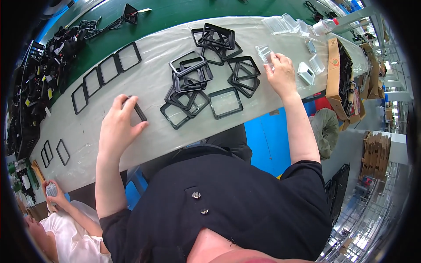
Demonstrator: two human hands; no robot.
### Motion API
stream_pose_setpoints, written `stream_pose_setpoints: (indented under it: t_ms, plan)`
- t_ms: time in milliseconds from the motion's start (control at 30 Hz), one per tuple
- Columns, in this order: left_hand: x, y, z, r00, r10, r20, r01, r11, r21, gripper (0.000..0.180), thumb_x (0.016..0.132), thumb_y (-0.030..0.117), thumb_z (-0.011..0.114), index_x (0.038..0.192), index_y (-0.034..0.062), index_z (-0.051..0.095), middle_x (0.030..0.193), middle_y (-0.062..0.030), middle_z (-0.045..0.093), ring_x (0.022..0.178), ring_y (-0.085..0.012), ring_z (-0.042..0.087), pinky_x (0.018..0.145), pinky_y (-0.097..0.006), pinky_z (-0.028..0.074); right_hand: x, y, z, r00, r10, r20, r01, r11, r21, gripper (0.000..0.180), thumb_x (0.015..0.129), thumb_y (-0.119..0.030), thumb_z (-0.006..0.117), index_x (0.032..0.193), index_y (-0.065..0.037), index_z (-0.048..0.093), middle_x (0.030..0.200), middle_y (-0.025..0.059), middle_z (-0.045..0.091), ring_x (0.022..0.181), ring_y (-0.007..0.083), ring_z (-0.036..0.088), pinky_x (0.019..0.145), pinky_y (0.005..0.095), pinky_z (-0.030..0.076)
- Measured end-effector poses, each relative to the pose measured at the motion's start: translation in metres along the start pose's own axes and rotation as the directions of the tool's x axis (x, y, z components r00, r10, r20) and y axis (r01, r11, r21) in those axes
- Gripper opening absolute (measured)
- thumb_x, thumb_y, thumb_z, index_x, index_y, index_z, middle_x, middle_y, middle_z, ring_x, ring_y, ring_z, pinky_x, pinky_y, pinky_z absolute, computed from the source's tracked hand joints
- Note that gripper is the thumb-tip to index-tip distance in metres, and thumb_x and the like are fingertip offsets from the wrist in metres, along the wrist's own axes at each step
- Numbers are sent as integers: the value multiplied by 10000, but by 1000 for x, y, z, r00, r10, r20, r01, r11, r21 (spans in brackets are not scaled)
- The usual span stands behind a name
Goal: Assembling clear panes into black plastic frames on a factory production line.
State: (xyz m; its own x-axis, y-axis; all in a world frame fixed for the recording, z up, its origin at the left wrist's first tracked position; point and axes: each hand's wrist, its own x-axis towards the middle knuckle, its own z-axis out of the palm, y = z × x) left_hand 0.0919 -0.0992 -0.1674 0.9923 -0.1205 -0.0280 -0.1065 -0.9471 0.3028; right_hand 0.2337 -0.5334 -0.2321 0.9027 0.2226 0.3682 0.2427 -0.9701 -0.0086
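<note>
My left hand (117,125) is closed around a black rectangular frame (139,112) seen nearly edge-on, fingers at its far end and thumb at its near end. Part of that frame is hidden by the hand. On the right, my right hand (281,74) pinches a clear plastic piece (263,52) at the table surface. Between my hands lie loose piles of black rectangular frames (226,103), several overlapping one another. Beyond my left hand, a slanting row of black frames (108,70) lies flat, side by side.
Stacked clear plastic pieces (280,25), a bottle with a red cap (324,27) and a whitish block (306,73) are at the right. A cardboard box (334,72) of black parts stands at the table's right end. At lower left, a co-worker's hand (53,193) holds small pale pieces.
</note>
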Motion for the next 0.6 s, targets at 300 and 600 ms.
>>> stream_pose_setpoints:
  t_ms: [300, 600]
  plan:
    - [-21, -7, 24, 892, -35, -451, -77, 971, -228, 493, 692, 205, 809, 1109, 84, 575, 1259, -159, 475, 1024, -352, 589, 846, -418, 504, 10, -5, -33, 986, 11, -169, -14, 1000, -19, 216, 905, -144, 609, 1097, -86, 689, 971, 71, 669, 834, 236, 615, 736, 360, 497]
    - [-39, 25, 27, 816, 68, -574, -538, 453, -711, 812, 641, 40, 822, 1300, 36, 346, 1342, -151, 339, 1235, -290, 530, 986, -371, 466, 4, -215, -102, 785, -401, 471, -549, -100, 830, 388, 850, -33, 706, 1190, -10, 521, 851, 38, 650, 728, 64, 602, 617, 190, 452]
